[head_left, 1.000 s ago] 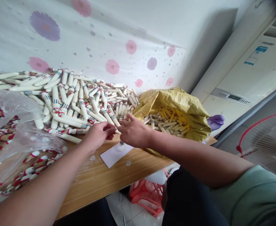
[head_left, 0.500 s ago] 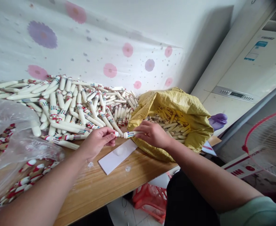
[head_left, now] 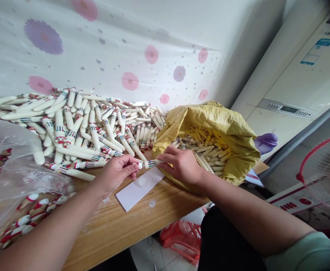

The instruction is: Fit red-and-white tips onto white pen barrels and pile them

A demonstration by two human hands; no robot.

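Note:
My left hand pinches a small white cap piece between thumb and fingers. My right hand is closed round a white pen barrel with coloured stripes at its end, which points left at the cap. The two pieces are end to end; whether they touch is too small to tell. Below them a white card with a pale round patch lies on the wooden table. Behind my hands is a large pile of white pens with striped, red-tipped ends.
A yellow sack of white and yellow barrels stands right of the pile. At the left lies a clear plastic bag with small red, white and brown pieces. A red basket is below the table, a fan at right.
The view has shifted slightly. My hands have brought the cap and the striped end of the barrel a little closer together.

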